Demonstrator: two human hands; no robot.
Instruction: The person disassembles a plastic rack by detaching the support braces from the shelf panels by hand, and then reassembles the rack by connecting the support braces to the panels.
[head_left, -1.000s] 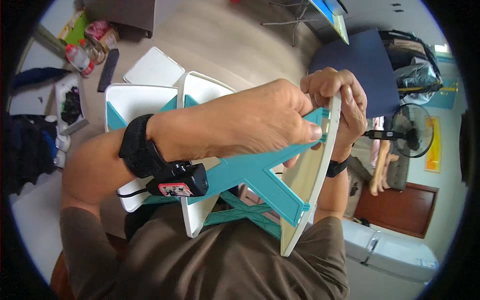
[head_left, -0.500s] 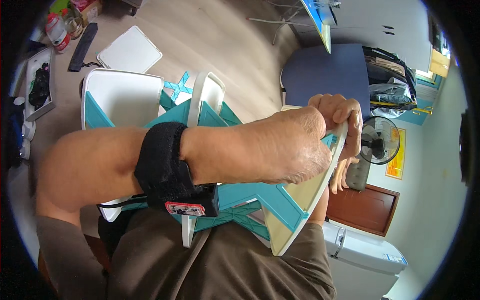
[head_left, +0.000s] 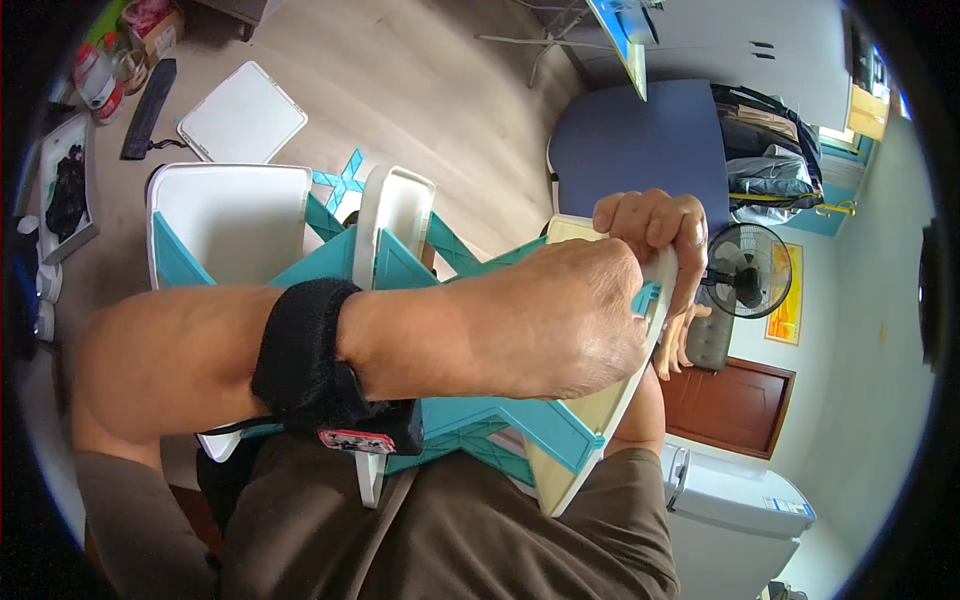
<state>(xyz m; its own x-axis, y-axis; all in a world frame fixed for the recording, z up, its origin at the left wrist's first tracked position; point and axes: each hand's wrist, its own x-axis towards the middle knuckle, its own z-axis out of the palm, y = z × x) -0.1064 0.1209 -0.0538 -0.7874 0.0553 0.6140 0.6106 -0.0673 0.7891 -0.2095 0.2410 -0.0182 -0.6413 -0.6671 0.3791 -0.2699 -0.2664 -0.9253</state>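
Observation:
A white-and-teal plastic frame with crossed slats stands on end before me. My left hand, at the end of a forearm with a black strap, is closed against the cream end panel; its fingertips are hidden. Over the panel's upper edge curl the fingers of my right hand, closed on the rim; the arm behind is mostly covered. Lower down, several digits show beyond the panel; whose they are I cannot tell. A white panel and a narrower white piece rise at the frame's left.
A white board and a teal cross-shaped piece lie on the floor. At far left are a dark pouch, a bottle and an open box. A fan and blue board stand to the right.
My view has shifted slightly. My left hand and forearm sit a little lower and farther left in view. Both hands stay at the cream panel.

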